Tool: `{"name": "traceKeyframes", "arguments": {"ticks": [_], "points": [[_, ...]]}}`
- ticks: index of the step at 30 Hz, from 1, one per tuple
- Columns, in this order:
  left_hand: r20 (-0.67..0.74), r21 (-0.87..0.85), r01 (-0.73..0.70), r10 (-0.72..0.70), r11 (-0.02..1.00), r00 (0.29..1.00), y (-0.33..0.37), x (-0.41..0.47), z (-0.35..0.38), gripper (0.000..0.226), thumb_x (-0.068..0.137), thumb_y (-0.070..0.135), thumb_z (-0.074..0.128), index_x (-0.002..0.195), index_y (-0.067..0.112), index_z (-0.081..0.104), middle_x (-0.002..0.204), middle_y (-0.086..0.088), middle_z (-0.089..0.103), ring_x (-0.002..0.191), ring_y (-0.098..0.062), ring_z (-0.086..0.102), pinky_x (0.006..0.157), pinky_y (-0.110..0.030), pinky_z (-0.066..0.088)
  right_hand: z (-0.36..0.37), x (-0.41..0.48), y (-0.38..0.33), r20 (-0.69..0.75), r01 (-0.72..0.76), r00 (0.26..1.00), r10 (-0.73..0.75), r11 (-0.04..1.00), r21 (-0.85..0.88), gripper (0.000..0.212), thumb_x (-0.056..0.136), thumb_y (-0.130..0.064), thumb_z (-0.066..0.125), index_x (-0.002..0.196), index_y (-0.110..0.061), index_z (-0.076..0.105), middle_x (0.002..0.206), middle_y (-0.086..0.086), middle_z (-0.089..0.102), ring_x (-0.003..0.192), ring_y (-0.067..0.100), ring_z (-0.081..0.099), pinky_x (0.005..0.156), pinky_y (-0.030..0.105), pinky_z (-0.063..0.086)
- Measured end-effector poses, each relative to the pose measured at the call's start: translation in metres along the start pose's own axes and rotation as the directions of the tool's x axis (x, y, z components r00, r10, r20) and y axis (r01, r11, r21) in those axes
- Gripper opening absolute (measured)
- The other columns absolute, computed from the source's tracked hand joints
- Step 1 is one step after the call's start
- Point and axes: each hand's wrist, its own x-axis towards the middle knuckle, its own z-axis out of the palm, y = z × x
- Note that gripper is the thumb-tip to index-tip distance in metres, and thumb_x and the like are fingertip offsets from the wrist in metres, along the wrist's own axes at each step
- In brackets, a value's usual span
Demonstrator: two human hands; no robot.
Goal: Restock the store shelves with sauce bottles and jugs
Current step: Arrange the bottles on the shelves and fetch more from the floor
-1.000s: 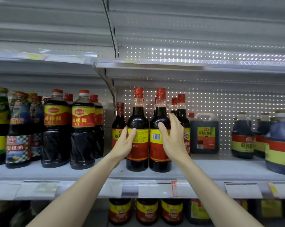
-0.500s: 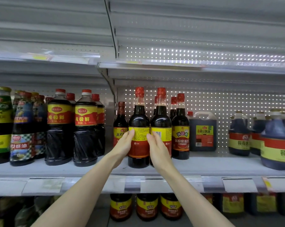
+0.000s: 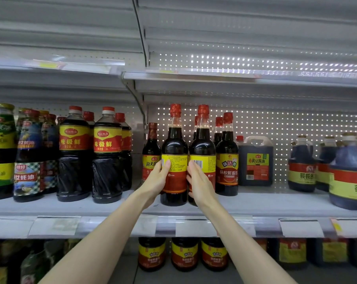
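Two tall dark sauce bottles with red caps and yellow-and-red labels stand side by side near the front of the middle shelf [image 3: 255, 203]. My left hand [image 3: 157, 179] grips the left bottle [image 3: 174, 144] from its left side, thumb across the label. My right hand [image 3: 200, 182] holds the right bottle [image 3: 203, 146] from its left front, fingers wrapped on the label by the barcode. Both bottles stand upright on the shelf, their back labels turned toward me.
Behind and right stand more red-capped bottles [image 3: 227, 160] and a square dark jug [image 3: 255, 160]. Squat blue-label jugs [image 3: 349, 177] fill the right end. Large soy bottles [image 3: 107, 158] crowd the left bay. Another shelf [image 3: 235, 75] hangs above; jars [image 3: 184, 253] sit below.
My right hand slid from the right side of the right bottle to its left front. Both bottles turned and shifted slightly; the view moved a little closer.
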Motion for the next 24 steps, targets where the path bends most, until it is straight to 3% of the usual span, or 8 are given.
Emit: {"name": "traceKeyframes", "arguments": {"ticks": [3,5,7,10,14,17,20,24], "points": [[-0.007,0.004,-0.012,0.012,1.000,1.000,-0.001,0.000,0.001,0.039,0.099,0.046,0.037,0.133,0.027,0.042,0.130,0.000,0.056,0.118,-0.017,0.055,0.104,-0.046,0.044,-0.001,-0.001,0.001,0.013,0.014,1.000,-0.015,0.999,0.036,0.044,0.098,-0.056,0.031,0.137,-0.039,0.045,0.118,-0.019,0.051,0.116,0.007,0.049,0.097,0.033,0.038],[-0.007,0.007,-0.017,0.017,1.000,1.000,-0.002,-0.001,0.001,0.043,0.099,0.046,0.037,0.136,0.026,0.041,0.130,0.000,0.056,0.118,-0.016,0.055,0.104,-0.046,0.044,-0.002,-0.005,-0.002,0.031,0.019,0.999,-0.020,0.999,0.044,0.024,0.100,-0.051,0.032,0.110,-0.050,0.054,0.102,-0.026,0.053,0.101,0.001,0.052,0.089,0.029,0.039],[-0.017,0.014,-0.018,0.018,1.000,1.000,-0.001,-0.001,0.002,0.045,0.099,0.047,0.037,0.138,0.025,0.040,0.130,0.000,0.056,0.118,-0.016,0.055,0.104,-0.046,0.044,-0.006,-0.007,-0.006,-0.001,0.065,0.998,-0.065,0.997,0.034,0.021,0.101,-0.045,0.036,0.091,-0.046,0.054,0.094,-0.024,0.056,0.093,0.002,0.055,0.086,0.029,0.043],[-0.025,0.016,-0.011,0.012,1.000,1.000,0.000,-0.002,0.001,0.045,0.099,0.046,0.037,0.138,0.025,0.038,0.128,0.003,0.054,0.118,-0.016,0.053,0.102,-0.042,0.044,-0.021,-0.008,-0.012,-0.185,0.157,0.970,-0.159,0.987,-0.025,0.012,0.099,-0.040,0.046,0.104,-0.033,0.054,0.101,-0.013,0.061,0.094,0.006,0.060,0.084,0.031,0.053],[-0.031,0.014,-0.022,0.022,1.000,0.999,0.001,-0.003,0.002,0.042,0.100,0.044,0.035,0.139,0.027,0.037,0.126,0.005,0.052,0.117,-0.015,0.051,0.098,-0.038,0.043,-0.046,0.002,-0.012,-0.335,0.161,0.912,-0.235,0.958,-0.236,0.050,0.088,-0.040,0.064,0.131,-0.020,0.046,0.117,-0.001,0.051,0.106,0.015,0.051,0.083,0.024,0.046],[-0.044,0.012,-0.030,0.030,0.999,0.999,0.000,-0.004,0.005,0.040,0.100,0.044,0.035,0.137,0.029,0.038,0.125,0.006,0.052,0.116,-0.014,0.051,0.096,-0.037,0.043,-0.054,0.014,-0.003,-0.246,0.082,0.958,-0.147,0.963,-0.257,0.077,0.082,-0.042,0.071,0.145,-0.022,0.032,0.139,0.002,0.038,0.124,0.017,0.041,0.101,0.037,0.041],[-0.053,0.007,-0.039,0.039,0.999,0.998,-0.001,-0.004,0.006,0.032,0.100,0.044,0.036,0.129,0.033,0.041,0.122,0.008,0.054,0.114,-0.012,0.053,0.094,-0.036,0.044,-0.053,0.021,0.008,-0.120,0.096,0.987,-0.110,0.989,-0.114,0.075,0.082,-0.033,0.074,0.143,-0.023,0.033,0.130,-0.003,0.052,0.116,0.013,0.052,0.093,0.034,0.046],[-0.069,0.012,-0.045,0.046,0.999,0.997,0.000,-0.005,0.007,0.031,0.100,0.044,0.036,0.128,0.032,0.041,0.116,0.010,0.055,0.107,-0.009,0.054,0.092,-0.035,0.044,-0.056,0.026,0.015,-0.109,0.130,0.984,-0.142,0.985,-0.117,0.067,0.082,-0.031,0.074,0.139,-0.024,0.040,0.120,-0.008,0.058,0.108,0.011,0.057,0.085,0.029,0.047]]}}
